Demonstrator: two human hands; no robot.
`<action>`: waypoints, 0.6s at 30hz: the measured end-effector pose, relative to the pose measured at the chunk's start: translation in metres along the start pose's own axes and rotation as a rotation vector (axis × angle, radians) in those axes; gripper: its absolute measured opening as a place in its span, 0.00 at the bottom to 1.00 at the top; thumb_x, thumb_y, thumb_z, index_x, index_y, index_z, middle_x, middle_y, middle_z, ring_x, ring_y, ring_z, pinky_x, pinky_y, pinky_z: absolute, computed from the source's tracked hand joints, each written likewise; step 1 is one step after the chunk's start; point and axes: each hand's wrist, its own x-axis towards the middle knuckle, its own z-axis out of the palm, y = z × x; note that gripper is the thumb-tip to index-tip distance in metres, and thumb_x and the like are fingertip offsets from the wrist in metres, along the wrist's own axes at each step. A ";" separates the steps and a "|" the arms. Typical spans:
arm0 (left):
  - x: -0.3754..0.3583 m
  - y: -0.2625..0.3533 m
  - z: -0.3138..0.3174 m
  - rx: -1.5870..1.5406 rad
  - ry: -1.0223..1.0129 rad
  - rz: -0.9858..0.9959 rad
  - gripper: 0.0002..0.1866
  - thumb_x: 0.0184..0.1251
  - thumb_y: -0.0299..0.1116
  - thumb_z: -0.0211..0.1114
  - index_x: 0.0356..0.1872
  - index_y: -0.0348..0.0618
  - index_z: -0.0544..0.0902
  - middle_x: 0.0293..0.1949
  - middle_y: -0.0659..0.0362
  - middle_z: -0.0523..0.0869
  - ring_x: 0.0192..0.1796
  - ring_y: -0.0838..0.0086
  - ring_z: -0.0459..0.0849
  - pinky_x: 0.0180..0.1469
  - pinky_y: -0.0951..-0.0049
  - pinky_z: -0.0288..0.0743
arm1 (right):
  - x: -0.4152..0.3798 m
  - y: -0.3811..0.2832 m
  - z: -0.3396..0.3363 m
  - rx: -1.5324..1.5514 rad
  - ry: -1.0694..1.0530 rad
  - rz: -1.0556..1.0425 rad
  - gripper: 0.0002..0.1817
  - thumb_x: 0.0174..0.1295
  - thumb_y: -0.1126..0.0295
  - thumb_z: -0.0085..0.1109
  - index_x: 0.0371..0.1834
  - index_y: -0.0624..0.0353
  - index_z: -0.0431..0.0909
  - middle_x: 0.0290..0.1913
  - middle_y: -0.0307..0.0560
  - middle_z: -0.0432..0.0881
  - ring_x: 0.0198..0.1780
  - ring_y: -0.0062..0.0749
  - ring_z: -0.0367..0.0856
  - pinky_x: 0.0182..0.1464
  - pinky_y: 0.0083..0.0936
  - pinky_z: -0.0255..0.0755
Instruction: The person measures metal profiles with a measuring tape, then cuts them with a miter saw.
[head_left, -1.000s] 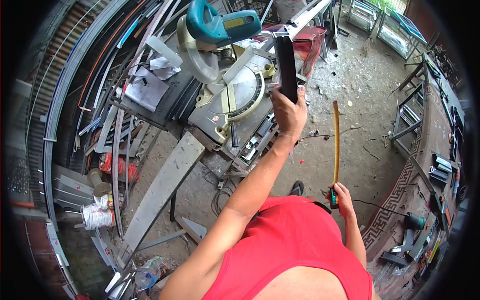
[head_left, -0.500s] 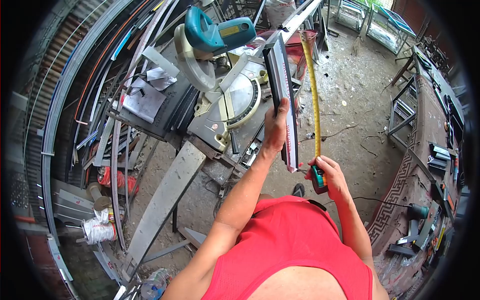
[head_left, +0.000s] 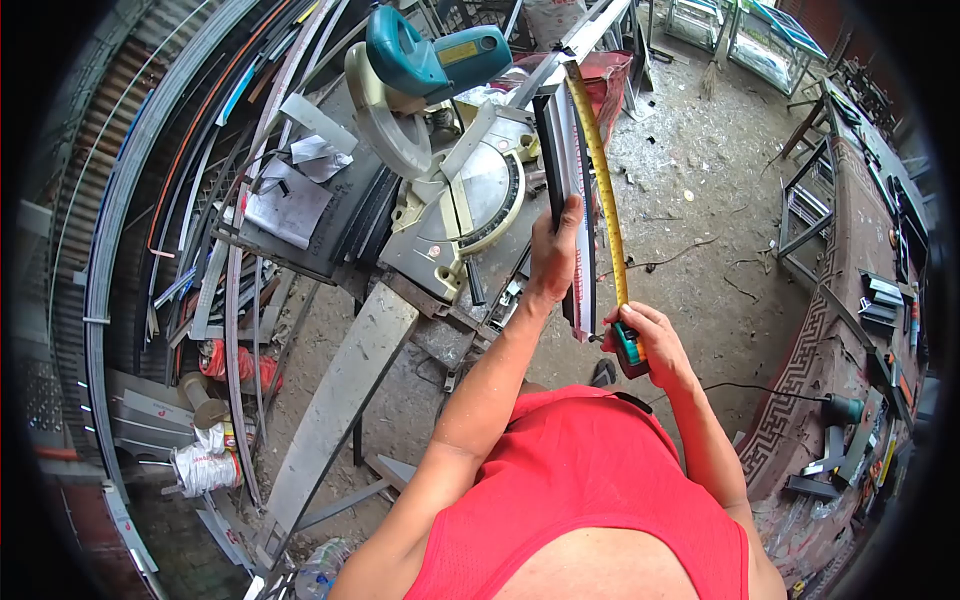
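Note:
My left hand (head_left: pixel 556 250) is closed around a bundle of dark and white metal profiles (head_left: pixel 570 190), held upright in front of me with red lettering along one face. In my right hand (head_left: pixel 650 343) sits a green and black tape measure (head_left: pixel 629 347), gripped near the lower end of the profiles. Its yellow blade (head_left: pixel 606 195) runs out along the right side of the bundle, bowing slightly, with its far end close to the top of the profiles. A miter saw (head_left: pixel 440 70) with a teal motor housing stands just left of the bundle.
Long metal strips (head_left: pixel 235 330) lean along the left side. A grey sloping plank (head_left: pixel 345 405) stands below the saw. On the right, a patterned cloth-covered bench (head_left: pixel 790 400) carries metal offcuts and a corded tool (head_left: pixel 840 408). Glazed frames (head_left: pixel 765 55) rest at the back.
The tape blade has swung left, from apart to close alongside the profiles. My right hand and the tape case have shifted slightly left and up.

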 end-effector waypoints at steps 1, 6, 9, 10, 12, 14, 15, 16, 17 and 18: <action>-0.001 0.002 0.001 -0.013 0.002 -0.011 0.32 0.78 0.64 0.55 0.48 0.39 0.83 0.25 0.70 0.76 0.24 0.86 0.74 0.25 0.81 0.65 | -0.001 -0.001 0.001 0.002 0.001 0.006 0.17 0.77 0.57 0.54 0.45 0.61 0.82 0.32 0.45 0.86 0.35 0.27 0.86 0.41 0.23 0.78; -0.002 0.003 0.004 -0.068 0.013 -0.010 0.33 0.77 0.65 0.55 0.48 0.39 0.83 0.24 0.68 0.76 0.24 0.85 0.76 0.25 0.80 0.69 | -0.001 0.003 0.001 0.016 0.009 0.018 0.17 0.77 0.58 0.54 0.45 0.62 0.82 0.33 0.45 0.86 0.34 0.28 0.86 0.41 0.23 0.78; 0.001 -0.002 -0.004 -0.017 -0.069 -0.105 0.37 0.76 0.69 0.51 0.53 0.40 0.83 0.30 0.64 0.82 0.28 0.82 0.82 0.29 0.79 0.75 | 0.000 0.003 0.000 0.027 0.006 0.020 0.17 0.77 0.57 0.54 0.45 0.62 0.82 0.33 0.45 0.86 0.34 0.27 0.86 0.39 0.23 0.78; 0.004 -0.005 -0.003 -0.104 -0.077 -0.099 0.37 0.76 0.69 0.50 0.53 0.40 0.82 0.31 0.62 0.83 0.29 0.80 0.83 0.31 0.77 0.77 | -0.001 0.002 -0.001 -0.037 0.018 0.008 0.18 0.77 0.56 0.54 0.45 0.61 0.82 0.32 0.44 0.86 0.34 0.27 0.86 0.38 0.23 0.77; 0.006 -0.004 0.002 -0.291 -0.034 -0.130 0.35 0.78 0.68 0.49 0.51 0.40 0.79 0.32 0.60 0.82 0.30 0.75 0.84 0.34 0.72 0.81 | -0.005 0.000 -0.005 -0.135 0.060 0.005 0.20 0.77 0.52 0.53 0.47 0.59 0.83 0.32 0.42 0.85 0.33 0.25 0.85 0.36 0.23 0.76; 0.011 0.013 0.012 -0.452 0.070 -0.162 0.35 0.77 0.69 0.47 0.47 0.41 0.77 0.32 0.58 0.81 0.32 0.68 0.84 0.39 0.66 0.83 | -0.015 -0.007 -0.012 -0.105 0.078 0.062 0.21 0.77 0.54 0.54 0.47 0.64 0.83 0.34 0.43 0.85 0.31 0.26 0.84 0.38 0.23 0.77; 0.017 0.015 0.013 -0.518 0.124 -0.148 0.36 0.76 0.70 0.46 0.45 0.41 0.76 0.33 0.57 0.81 0.33 0.64 0.84 0.42 0.62 0.84 | -0.023 -0.013 -0.012 -0.158 0.078 0.043 0.21 0.78 0.54 0.54 0.47 0.63 0.84 0.32 0.42 0.83 0.31 0.25 0.82 0.36 0.23 0.75; 0.023 0.011 0.011 -0.543 0.119 -0.148 0.37 0.75 0.72 0.45 0.44 0.41 0.75 0.33 0.56 0.80 0.34 0.63 0.83 0.42 0.59 0.83 | -0.027 -0.013 -0.020 -0.229 0.101 0.049 0.21 0.78 0.54 0.54 0.46 0.63 0.84 0.31 0.41 0.82 0.30 0.24 0.82 0.35 0.23 0.74; 0.026 0.009 0.009 -0.569 0.116 -0.143 0.39 0.74 0.74 0.45 0.44 0.40 0.74 0.34 0.55 0.79 0.35 0.62 0.81 0.43 0.57 0.81 | -0.032 -0.012 -0.026 -0.303 0.120 0.054 0.21 0.78 0.54 0.54 0.45 0.63 0.84 0.31 0.40 0.82 0.30 0.24 0.81 0.35 0.23 0.73; 0.026 0.009 0.007 -0.582 0.097 -0.161 0.40 0.72 0.76 0.44 0.43 0.40 0.74 0.33 0.55 0.78 0.35 0.62 0.79 0.44 0.55 0.79 | -0.040 -0.018 -0.028 -0.327 0.128 0.087 0.21 0.78 0.54 0.54 0.45 0.63 0.84 0.30 0.40 0.82 0.30 0.23 0.81 0.35 0.23 0.73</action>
